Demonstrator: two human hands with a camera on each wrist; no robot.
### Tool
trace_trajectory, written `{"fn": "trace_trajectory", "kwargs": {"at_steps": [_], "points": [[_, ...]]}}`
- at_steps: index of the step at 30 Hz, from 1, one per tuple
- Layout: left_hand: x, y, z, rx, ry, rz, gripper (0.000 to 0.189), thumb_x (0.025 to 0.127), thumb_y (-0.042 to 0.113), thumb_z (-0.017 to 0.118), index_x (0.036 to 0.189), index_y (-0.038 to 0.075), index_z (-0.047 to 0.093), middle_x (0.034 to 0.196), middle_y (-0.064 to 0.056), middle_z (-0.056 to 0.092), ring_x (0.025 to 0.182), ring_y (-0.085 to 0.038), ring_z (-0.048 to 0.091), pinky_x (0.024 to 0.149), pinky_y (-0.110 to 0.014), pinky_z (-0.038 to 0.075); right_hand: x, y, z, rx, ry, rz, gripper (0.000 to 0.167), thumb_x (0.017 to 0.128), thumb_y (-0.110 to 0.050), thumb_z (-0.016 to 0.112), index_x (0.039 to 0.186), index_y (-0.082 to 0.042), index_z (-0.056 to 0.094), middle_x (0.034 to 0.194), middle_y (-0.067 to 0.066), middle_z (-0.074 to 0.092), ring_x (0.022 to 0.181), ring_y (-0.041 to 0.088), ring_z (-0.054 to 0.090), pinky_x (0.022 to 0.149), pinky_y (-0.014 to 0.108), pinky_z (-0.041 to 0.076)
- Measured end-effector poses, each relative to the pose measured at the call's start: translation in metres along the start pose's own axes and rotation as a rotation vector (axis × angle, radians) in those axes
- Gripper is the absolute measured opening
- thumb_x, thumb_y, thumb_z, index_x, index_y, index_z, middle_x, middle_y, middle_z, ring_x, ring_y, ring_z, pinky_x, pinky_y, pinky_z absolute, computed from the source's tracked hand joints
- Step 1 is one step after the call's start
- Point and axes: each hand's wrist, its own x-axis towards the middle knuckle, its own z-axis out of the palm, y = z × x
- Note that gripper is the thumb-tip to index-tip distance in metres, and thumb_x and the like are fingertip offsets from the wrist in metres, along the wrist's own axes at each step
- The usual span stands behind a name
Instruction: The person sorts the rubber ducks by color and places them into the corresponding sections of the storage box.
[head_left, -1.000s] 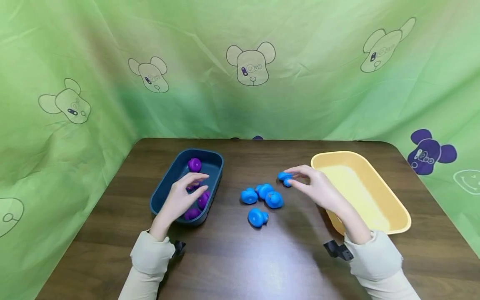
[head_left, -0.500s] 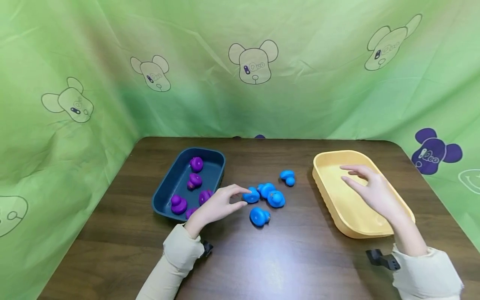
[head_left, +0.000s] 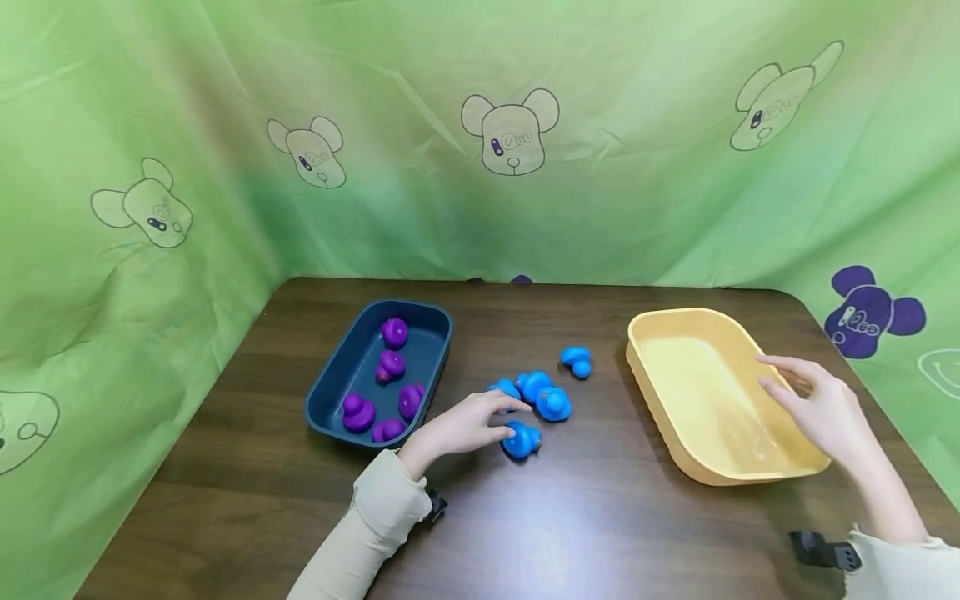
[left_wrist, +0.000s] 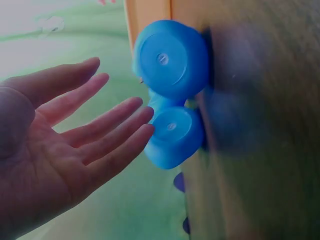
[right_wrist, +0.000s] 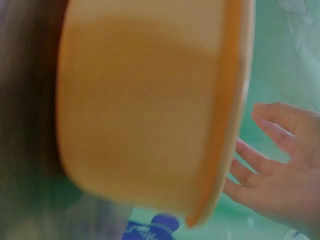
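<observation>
My left hand [head_left: 465, 429] hovers with relaxed, parted fingers over the nearest blue rubber duck [head_left: 520, 442], fingertips close above it. In the left wrist view the hand [left_wrist: 85, 130] has its palm showing, and two blue ducks [left_wrist: 172, 60] stand just past the fingertips with their round bases toward the camera. Several more blue ducks [head_left: 553, 404] cluster just beyond, one partly hidden behind my fingers. My right hand [head_left: 821, 408] is held over the right rim of the yellow basin [head_left: 652, 400], fingers loosely spread and holding nothing.
A dark blue bin [head_left: 330, 392] with several purple rubber ducks [head_left: 358, 412] in it stands on the left of the brown wooden table [head_left: 225, 467]. One blue duck [head_left: 576, 361] lies apart near the basin. A green printed curtain [head_left: 405, 208] hangs behind the table.
My left hand has moved right, from over the dark blue bin to the blue ducks. My right hand has moved away from the far duck, rightward across the basin. The ducks stay put.
</observation>
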Motion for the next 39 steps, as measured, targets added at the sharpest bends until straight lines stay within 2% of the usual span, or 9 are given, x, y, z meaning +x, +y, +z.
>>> {"fn": "trace_trajectory", "kwargs": {"at_steps": [3, 6, 9, 11, 13, 15, 27, 34, 39], "points": [[0.003, -0.002, 0.005, 0.000, -0.014, 0.019, 0.035, 0.087, 0.014, 0.056, 0.122, 0.008, 0.053, 0.115, -0.006, 0.054, 0.100, -0.016, 0.049, 0.082, -0.022, 0.039, -0.004, 0.013, -0.003, -0.024, -0.019, 0.043, 0.040, 0.089, -0.024, 0.052, 0.122, -0.001, 0.050, 0.118, 0.029, 0.048, 0.111, 0.033, 0.043, 0.082, 0.058, 0.029], [0.006, -0.004, 0.008, 0.004, -0.024, 0.024, 0.034, 0.087, 0.013, 0.056, 0.121, 0.009, 0.054, 0.116, -0.004, 0.054, 0.101, -0.014, 0.048, 0.083, -0.022, 0.039, -0.006, 0.025, -0.005, -0.018, -0.020, 0.067, 0.042, 0.088, -0.025, 0.053, 0.125, -0.005, 0.049, 0.121, -0.009, 0.051, 0.112, 0.030, 0.041, 0.081, 0.058, 0.028], [0.008, -0.003, 0.010, 0.008, -0.044, 0.021, 0.034, 0.087, 0.014, 0.057, 0.120, 0.011, 0.054, 0.114, -0.003, 0.054, 0.101, -0.013, 0.047, 0.083, -0.021, 0.039, -0.009, 0.034, -0.008, -0.004, -0.030, 0.086, 0.041, 0.088, -0.025, 0.054, 0.126, -0.011, 0.050, 0.102, -0.038, 0.039, 0.110, 0.031, 0.043, 0.081, 0.047, 0.034], [0.009, -0.003, 0.011, 0.006, -0.055, 0.011, 0.034, 0.086, 0.014, 0.057, 0.120, 0.012, 0.055, 0.113, -0.002, 0.054, 0.099, -0.013, 0.047, 0.083, -0.021, 0.039, -0.009, 0.038, -0.010, 0.013, -0.038, 0.088, 0.039, 0.088, -0.024, 0.055, 0.124, -0.011, 0.052, 0.091, -0.045, 0.031, 0.102, 0.009, 0.049, 0.077, 0.032, 0.038], [0.009, -0.003, 0.013, -0.002, -0.065, -0.001, 0.033, 0.086, 0.014, 0.057, 0.119, 0.012, 0.056, 0.111, -0.002, 0.054, 0.098, -0.013, 0.047, 0.082, -0.020, 0.039, -0.009, 0.041, -0.011, 0.017, -0.048, 0.091, 0.036, 0.087, -0.023, 0.055, 0.121, -0.011, 0.054, 0.088, -0.045, 0.033, 0.087, -0.012, 0.044, 0.066, 0.020, 0.036], [0.010, -0.003, 0.014, -0.004, -0.071, -0.011, 0.032, 0.086, 0.013, 0.057, 0.118, 0.013, 0.056, 0.111, -0.002, 0.054, 0.099, -0.012, 0.047, 0.083, -0.021, 0.039, -0.009, 0.044, -0.012, 0.028, -0.059, 0.090, 0.032, 0.087, -0.021, 0.055, 0.117, -0.010, 0.057, 0.083, -0.044, 0.036, 0.074, -0.024, 0.032, 0.057, 0.015, 0.033], [0.016, -0.009, 0.018, -0.021, -0.108, -0.001, 0.026, 0.086, 0.013, 0.057, 0.112, 0.012, 0.060, 0.111, 0.001, 0.058, 0.099, -0.009, 0.047, 0.086, -0.020, 0.038, -0.010, 0.058, -0.008, 0.061, -0.077, 0.152, 0.026, 0.090, -0.018, 0.048, 0.107, -0.002, 0.060, 0.078, -0.038, 0.044, 0.068, -0.020, 0.039, 0.055, 0.013, 0.033], [0.015, -0.011, 0.019, -0.042, -0.115, -0.001, 0.024, 0.086, 0.013, 0.058, 0.109, 0.013, 0.060, 0.109, 0.003, 0.059, 0.099, -0.008, 0.048, 0.086, -0.020, 0.038, -0.011, 0.054, -0.008, 0.071, -0.120, 0.128, 0.020, 0.090, -0.016, 0.049, 0.103, -0.014, 0.064, 0.078, -0.035, 0.045, 0.065, -0.014, 0.047, 0.053, 0.012, 0.039], [0.015, -0.012, 0.019, -0.069, -0.110, 0.004, 0.021, 0.085, 0.012, 0.058, 0.106, 0.012, 0.060, 0.106, 0.002, 0.058, 0.096, -0.008, 0.048, 0.085, -0.020, 0.038, -0.013, 0.052, -0.008, 0.059, -0.126, 0.144, 0.022, 0.090, -0.017, 0.049, 0.106, -0.015, 0.064, 0.079, -0.035, 0.045, 0.065, -0.014, 0.046, 0.053, 0.012, 0.039]]}}
